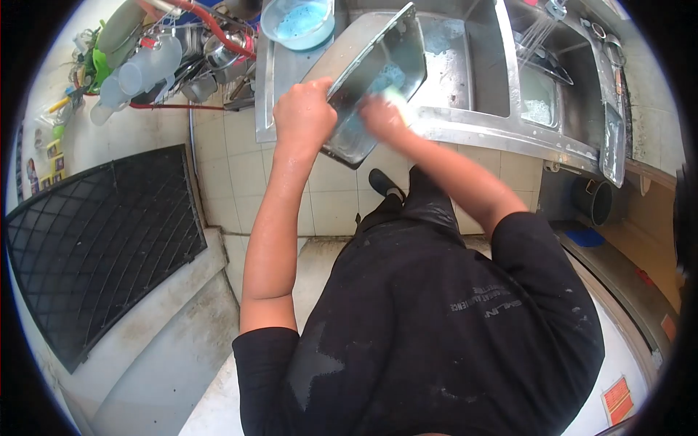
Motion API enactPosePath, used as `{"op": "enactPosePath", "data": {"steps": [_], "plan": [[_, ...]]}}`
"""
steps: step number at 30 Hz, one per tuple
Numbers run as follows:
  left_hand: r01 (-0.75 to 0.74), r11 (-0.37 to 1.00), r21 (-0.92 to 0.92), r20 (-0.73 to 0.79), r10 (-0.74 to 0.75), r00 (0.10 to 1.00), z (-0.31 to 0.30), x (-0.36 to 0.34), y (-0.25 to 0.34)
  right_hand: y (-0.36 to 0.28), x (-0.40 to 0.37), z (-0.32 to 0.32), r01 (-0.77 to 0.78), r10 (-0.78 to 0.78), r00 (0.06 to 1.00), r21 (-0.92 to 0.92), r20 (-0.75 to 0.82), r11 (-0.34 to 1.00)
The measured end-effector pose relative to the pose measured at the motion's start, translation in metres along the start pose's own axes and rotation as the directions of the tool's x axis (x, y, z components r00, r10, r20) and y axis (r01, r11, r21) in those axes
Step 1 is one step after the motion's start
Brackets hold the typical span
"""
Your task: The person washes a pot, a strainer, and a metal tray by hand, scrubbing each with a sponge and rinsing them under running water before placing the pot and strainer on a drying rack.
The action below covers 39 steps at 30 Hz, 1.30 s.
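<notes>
Gripping the near edge of the steel tray (367, 73) with the left hand (304, 116), fingers curled tight — holding it tilted over the sink (465, 123) rim, long axis slanting up-right; pressing a sponge (398, 94) inside it with the right hand (382, 120), fingers closed round it
</notes>
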<state>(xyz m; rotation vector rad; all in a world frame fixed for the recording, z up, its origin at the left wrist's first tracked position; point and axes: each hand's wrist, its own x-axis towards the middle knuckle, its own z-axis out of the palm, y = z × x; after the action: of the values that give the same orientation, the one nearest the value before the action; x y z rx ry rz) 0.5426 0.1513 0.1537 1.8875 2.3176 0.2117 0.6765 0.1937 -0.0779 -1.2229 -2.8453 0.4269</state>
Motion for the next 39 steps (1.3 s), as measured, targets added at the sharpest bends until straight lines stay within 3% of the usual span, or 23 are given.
{"op": "enactPosePath", "data": {"steps": [2,3,5,6,7,8,9,10,14,16,19,21,22,24,25,27,28,30,32,34,36,38,39], "plan": [[-0.026,1.000,-0.003,-0.006,0.026,1.000,0.000,0.004,0.000,-0.057,-0.016,0.001,0.114,-0.111,0.987,-0.019,0.114,0.993],[-0.009,1.000,-0.004,0.019,0.009,1.000,-0.002,0.003,-0.001,-0.052,-0.017,-0.005,0.107,-0.104,0.988,-0.023,0.115,0.994],[0.008,1.000,0.001,0.050,-0.008,0.999,-0.002,0.000,-0.002,-0.042,-0.023,-0.021,0.080,-0.064,0.997,0.453,-0.050,0.888],[0.012,1.000,0.010,0.058,-0.012,0.998,-0.002,-0.002,-0.002,-0.021,-0.018,-0.017,0.045,-0.010,0.994,0.336,-0.105,0.941],[0.018,1.000,0.019,0.066,-0.019,0.998,-0.001,-0.004,-0.002,0.025,0.007,0.034,0.042,-0.039,0.997,0.033,-0.061,0.999],[0.020,1.000,0.020,0.064,-0.021,0.998,0.000,-0.004,-0.001,0.063,0.021,0.024,-0.025,0.028,0.988,0.018,-0.154,1.000],[0.004,1.000,-0.011,0.048,-0.003,0.999,0.001,-0.002,0.002,0.094,0.023,-0.011,-0.011,-0.012,0.976,-0.105,-0.219,0.994],[-0.013,0.999,-0.040,0.033,0.014,0.999,0.001,-0.002,0.002,0.093,0.019,-0.039,-0.018,0.006,0.983,-0.067,-0.181,0.998],[-0.033,0.998,-0.053,0.036,0.035,0.999,-0.005,0.011,0.006,0.046,0.010,-0.005,-0.133,0.119,0.984,-0.096,-0.136,0.986],[-0.021,1.000,-0.015,0.079,0.022,0.997,-0.009,0.016,0.009,-0.008,-0.005,-0.002,-0.081,0.077,0.996,0.144,0.035,0.986],[-0.016,1.000,0.000,0.100,0.016,0.995,-0.004,0.020,0.009,-0.058,-0.017,-0.040,-0.079,0.056,0.995,0.301,0.087,0.950],[-0.004,0.999,-0.038,0.113,0.008,0.994,-0.004,0.020,0.010,-0.056,-0.006,-0.042,-0.234,0.075,0.948,0.518,0.310,0.823],[0.023,0.997,-0.078,0.126,-0.013,0.992,-0.005,0.019,0.010,-0.054,0.000,-0.038,-0.236,0.077,0.949,0.527,0.305,0.817],[0.000,0.999,-0.049,0.105,0.006,0.994,-0.004,0.019,0.011,-0.050,0.009,-0.032,-0.377,0.025,0.906,0.780,0.422,0.500],[-0.020,0.999,-0.032,0.076,0.023,0.997,-0.005,0.022,0.013,-0.050,0.008,-0.058,-0.373,0.034,0.910,0.783,0.413,0.498],[-0.029,0.998,-0.050,0.077,0.033,0.997,-0.002,0.025,0.010,-0.047,0.006,-0.116,-0.373,-0.074,0.921,0.922,0.382,0.107],[-0.029,0.997,-0.065,0.080,0.035,0.996,-0.001,0.027,0.009,-0.046,0.012,-0.139,-0.365,-0.070,0.925,0.924,0.374,0.111],[-0.018,0.999,-0.048,0.119,0.023,0.993,-0.004,0.028,0.011,-0.045,0.025,-0.171,-0.590,-0.177,0.808,0.767,0.562,-0.252],[-0.020,0.999,-0.027,0.148,0.023,0.989,-0.008,0.031,0.012,-0.040,0.040,-0.139,-0.581,-0.237,0.814,0.756,0.531,-0.302],[0.000,1.000,0.005,0.166,-0.001,0.986,-0.011,0.029,0.015,-0.035,0.046,-0.126,-0.527,-0.335,0.849,0.596,0.409,-0.606],[0.007,1.000,0.014,0.172,-0.009,0.985,-0.015,0.030,0.015,-0.032,0.045,-0.130,-0.505,-0.323,0.862,0.590,0.392,-0.630],[-0.058,0.998,0.014,0.176,0.054,0.983,-0.011,0.032,0.008,-0.030,0.046,-0.135,-0.432,-0.116,0.868,0.620,0.482,-0.655],[-0.053,0.998,0.018,0.169,0.049,0.984,-0.007,0.032,0.004,-0.022,0.052,-0.123,-0.379,-0.121,0.894,0.584,0.431,-0.718]]}}
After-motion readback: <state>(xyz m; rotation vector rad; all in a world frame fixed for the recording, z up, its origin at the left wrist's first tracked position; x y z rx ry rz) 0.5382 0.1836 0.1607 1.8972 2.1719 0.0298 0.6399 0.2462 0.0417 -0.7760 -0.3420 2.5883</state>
